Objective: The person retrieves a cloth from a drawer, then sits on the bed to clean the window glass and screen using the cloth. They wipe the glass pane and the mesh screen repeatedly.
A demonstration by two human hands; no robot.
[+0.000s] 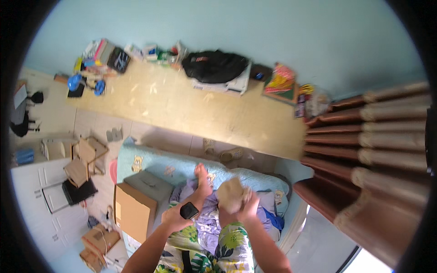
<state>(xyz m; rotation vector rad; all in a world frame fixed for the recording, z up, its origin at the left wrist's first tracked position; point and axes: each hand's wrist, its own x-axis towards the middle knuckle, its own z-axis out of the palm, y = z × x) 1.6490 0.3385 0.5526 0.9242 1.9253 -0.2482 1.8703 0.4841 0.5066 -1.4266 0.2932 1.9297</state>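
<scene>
My right hand [250,204] grips a crumpled beige cloth item [230,194], slightly blurred, above my bent right leg. My left hand [174,216] rests by my left leg, palm down, with nothing seen in it; its fingers are partly hidden. A black smartwatch [189,211] is on the left wrist. Beneath my legs lies rumpled purple bedding [209,223] on a bed with a light blue bear-print cover [153,160]. My bare left foot [201,170] points toward the bed's far edge.
Left of me stand a cardboard box [135,211] and a grey storage box [150,184]. Beyond the bed runs a long wooden desk [170,99] bearing a black bag [215,66]. Slippers [230,155] lie on the floor between. Brown curtains [341,136] hang at right.
</scene>
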